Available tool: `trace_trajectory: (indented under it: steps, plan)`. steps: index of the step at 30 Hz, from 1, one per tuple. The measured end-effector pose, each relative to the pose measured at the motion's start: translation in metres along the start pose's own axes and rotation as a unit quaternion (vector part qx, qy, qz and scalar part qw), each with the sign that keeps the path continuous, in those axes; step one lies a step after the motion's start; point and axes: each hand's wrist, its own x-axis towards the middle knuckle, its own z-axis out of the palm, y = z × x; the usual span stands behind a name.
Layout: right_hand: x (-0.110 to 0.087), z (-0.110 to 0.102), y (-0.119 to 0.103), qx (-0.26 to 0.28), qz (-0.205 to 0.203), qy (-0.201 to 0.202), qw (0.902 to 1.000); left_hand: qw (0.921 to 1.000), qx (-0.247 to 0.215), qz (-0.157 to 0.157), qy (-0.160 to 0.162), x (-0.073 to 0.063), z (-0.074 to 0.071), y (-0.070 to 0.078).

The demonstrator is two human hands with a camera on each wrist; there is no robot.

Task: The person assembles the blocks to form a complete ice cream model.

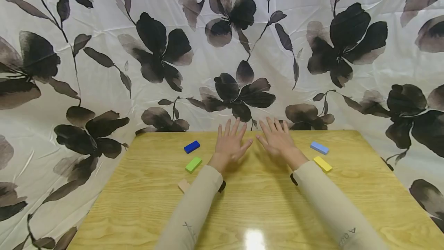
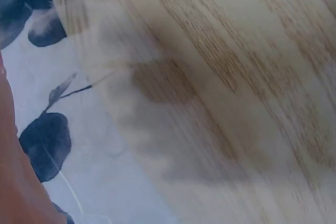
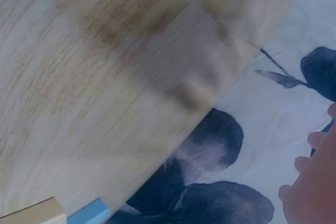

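- The wooden table [image 1: 256, 203] is backed by a floral cloth [image 1: 222, 59].
- Over its far part, the left hand [image 1: 230, 144] and right hand [image 1: 279, 141] are held with fingers straight and spread.
- To their left, far to near, a dark blue block [image 1: 192, 147], green block [image 1: 193, 164] and pale block [image 1: 183, 184] are laid.
- To their right, a yellow block [image 1: 322, 164] is placed nearer than a light blue block [image 1: 319, 148].

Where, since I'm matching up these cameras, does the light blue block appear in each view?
Head: the light blue block lies right of centre, just beyond the yellow block.
Left wrist: not in it.
Right wrist: at the bottom edge, left of centre, partly cut off.
Shared landmark: the edge of the table against the floral cloth.
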Motion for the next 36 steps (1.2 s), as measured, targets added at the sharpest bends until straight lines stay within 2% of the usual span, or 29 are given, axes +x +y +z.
trace_trajectory:
  steps: [8,20,25,31,36]
  plan:
    - [-0.013,-0.002,-0.004,0.016,-0.027,0.000,0.9995,0.9998,-0.003,0.020,-0.002,-0.012,-0.007,-0.002]
    - [-0.038,-0.025,0.001,0.094,-0.049,-0.010,0.9943,0.9976,-0.001,0.062,0.032,-0.030,-0.032,-0.009]
    - [-0.045,-0.032,0.004,0.100,-0.057,-0.006,0.9934,0.9969,-0.018,0.071,0.027,-0.040,-0.034,-0.018]
    - [-0.057,-0.030,0.010,0.103,-0.074,0.013,0.9919,0.9968,-0.029,0.069,0.030,-0.061,-0.031,-0.036]
    - [-0.066,-0.030,0.018,0.104,-0.078,0.018,0.9913,0.9962,-0.049,0.064,0.032,-0.076,-0.034,-0.053]
